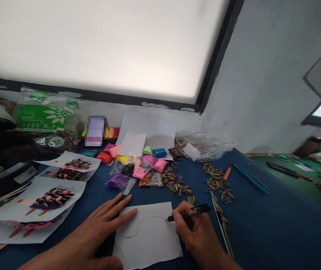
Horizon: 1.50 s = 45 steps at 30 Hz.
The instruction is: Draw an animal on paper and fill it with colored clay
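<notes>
Pen point(201, 209) at the Curve's End

Here's the left hand point(104, 221), fingers spread, the index fingertip on the left edge of the paper point(152, 245), the other long fingers reaching past it. Over on the right, the right hand point(195, 228) has its fingers pinching the pen low, near the tip. The paper lies flat on the desk point(264, 228), between the hands, and it carries one thin line point(149, 218): a short flat stretch, then a rise into a broad arch. The nib sits right at the arch's right end.

To my eye, this calls for a light, even stroke, with the wrist gliding rather than the fingers jerking. The left hand would do well to press firmly, since a loose sheet could skid and kink the curve.

Now the containers! Just beyond the paper, small clear packets hold soft coloured lumps, probably clay: a purple packet point(118, 182) in front, a pink packet point(140, 173) just behind. Loose seeds point(179, 185) lie to their right. Farther back, a clear bag point(219, 144) slumps, seeds inside. Far left, the green-labelled bag point(42, 116) stands by the wall, striped seeds showing low through its plastic.
</notes>
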Each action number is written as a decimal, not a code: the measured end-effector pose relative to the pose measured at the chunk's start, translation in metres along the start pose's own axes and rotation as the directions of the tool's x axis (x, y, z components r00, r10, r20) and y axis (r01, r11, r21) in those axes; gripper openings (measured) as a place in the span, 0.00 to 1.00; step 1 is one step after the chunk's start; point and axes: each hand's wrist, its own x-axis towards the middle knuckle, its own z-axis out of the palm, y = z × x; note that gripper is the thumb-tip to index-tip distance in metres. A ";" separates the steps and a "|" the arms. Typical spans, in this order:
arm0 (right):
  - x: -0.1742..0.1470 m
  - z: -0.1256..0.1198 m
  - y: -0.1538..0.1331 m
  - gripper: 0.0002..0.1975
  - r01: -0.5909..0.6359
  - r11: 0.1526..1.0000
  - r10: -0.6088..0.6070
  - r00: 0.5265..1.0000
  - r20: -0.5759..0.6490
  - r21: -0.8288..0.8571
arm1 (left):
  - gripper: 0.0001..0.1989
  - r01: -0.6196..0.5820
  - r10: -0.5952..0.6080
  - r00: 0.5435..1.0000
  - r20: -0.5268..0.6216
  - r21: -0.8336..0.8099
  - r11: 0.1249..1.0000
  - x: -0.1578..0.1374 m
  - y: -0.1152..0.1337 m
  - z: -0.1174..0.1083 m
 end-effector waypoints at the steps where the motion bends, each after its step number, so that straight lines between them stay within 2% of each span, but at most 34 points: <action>1: 0.000 0.000 0.000 0.17 0.017 1.000 -0.018 1.000 -0.008 -0.010 | 0.43 0.001 -0.001 1.000 0.003 0.001 1.000 -0.001 0.000 0.000; 4: 0.001 0.000 0.001 0.17 0.036 0.999 -0.036 0.999 -0.019 -0.025 | 0.44 0.009 -0.009 1.000 0.015 0.014 1.000 -0.002 -0.001 0.001; 11: -0.003 -0.001 0.009 0.16 -0.064 0.997 0.063 0.998 0.025 0.032 | 0.43 -0.012 0.012 1.000 -0.017 -0.001 1.000 -0.001 -0.002 0.001; 24: -0.004 -0.003 0.005 0.15 -0.099 0.994 0.097 0.994 0.043 0.044 | 0.43 -0.028 0.028 0.999 -0.032 0.010 1.000 -0.001 -0.004 0.002; 28: -0.006 -0.005 0.003 0.15 -0.097 0.994 0.095 0.994 0.052 0.041 | 0.42 -0.078 0.078 0.995 -0.069 0.005 0.997 -0.002 -0.009 0.003; 34: -0.007 -0.007 0.005 0.14 -0.083 0.996 0.082 0.995 0.049 0.021 | 0.42 -0.042 0.043 0.998 -0.052 0.008 0.999 0.000 -0.007 0.003; 45: -0.007 -0.010 0.006 0.15 -0.078 0.997 0.079 0.995 0.054 -0.020 | 0.42 -0.064 0.064 0.996 -0.063 0.007 0.998 0.003 -0.009 0.003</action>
